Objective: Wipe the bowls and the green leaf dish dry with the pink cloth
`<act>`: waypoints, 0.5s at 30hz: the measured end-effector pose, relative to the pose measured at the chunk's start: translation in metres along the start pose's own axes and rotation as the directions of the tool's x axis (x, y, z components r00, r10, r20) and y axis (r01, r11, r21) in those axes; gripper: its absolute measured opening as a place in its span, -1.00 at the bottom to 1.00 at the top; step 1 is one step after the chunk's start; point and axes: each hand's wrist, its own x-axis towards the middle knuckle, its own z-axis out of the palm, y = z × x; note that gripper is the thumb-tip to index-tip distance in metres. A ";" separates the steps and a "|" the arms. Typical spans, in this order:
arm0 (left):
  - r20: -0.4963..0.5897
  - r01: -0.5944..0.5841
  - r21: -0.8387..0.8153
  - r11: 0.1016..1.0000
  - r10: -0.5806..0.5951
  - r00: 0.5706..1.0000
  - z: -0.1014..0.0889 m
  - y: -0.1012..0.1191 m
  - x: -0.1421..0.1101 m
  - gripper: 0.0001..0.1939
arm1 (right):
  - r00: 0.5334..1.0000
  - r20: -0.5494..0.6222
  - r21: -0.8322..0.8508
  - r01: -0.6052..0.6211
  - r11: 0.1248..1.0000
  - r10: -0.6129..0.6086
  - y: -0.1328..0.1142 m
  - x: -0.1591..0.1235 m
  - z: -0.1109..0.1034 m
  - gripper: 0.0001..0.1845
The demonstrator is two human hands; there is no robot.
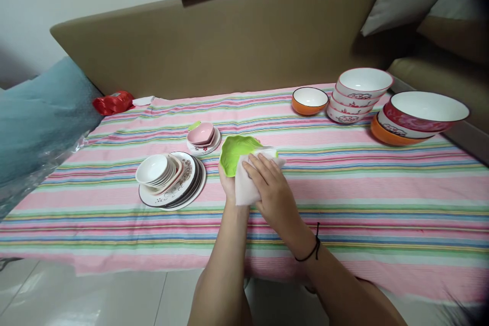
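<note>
A green leaf-shaped dish (234,152) is held up above the striped cloth, near the middle of the view. My left hand (228,183) supports it from below, its fingers mostly hidden under the dish. Over the dish's right side lies a white cloth or tissue (245,186). My right hand (269,183) presses that white cloth against the dish, with the fingers bent together over it. A black cord bracelet circles the right wrist.
On the striped cloth (344,178), left, stand stacked plates with small bowls (152,168) and pink bowls (200,133) on small plates. An orange bowl (307,107), floral bowls (353,104) and larger bowls (420,117) stand right. A red bundle (114,103) lies far left.
</note>
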 end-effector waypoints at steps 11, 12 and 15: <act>0.087 0.009 0.022 1.000 -0.011 0.996 0.015 0.012 -0.011 -0.62 | 0.990 -0.039 0.045 0.134 0.990 -0.132 0.029 0.005 -0.015 -0.58; 0.112 0.019 0.030 0.999 -0.023 0.993 0.014 0.014 -0.010 -0.62 | 0.985 0.002 0.057 0.171 0.984 -0.171 0.033 0.006 -0.018 -0.58; 0.118 0.014 0.018 1.000 -0.016 0.993 0.012 0.014 -0.007 -0.58 | 0.970 0.077 0.094 0.221 0.971 -0.229 0.039 0.006 -0.021 -0.57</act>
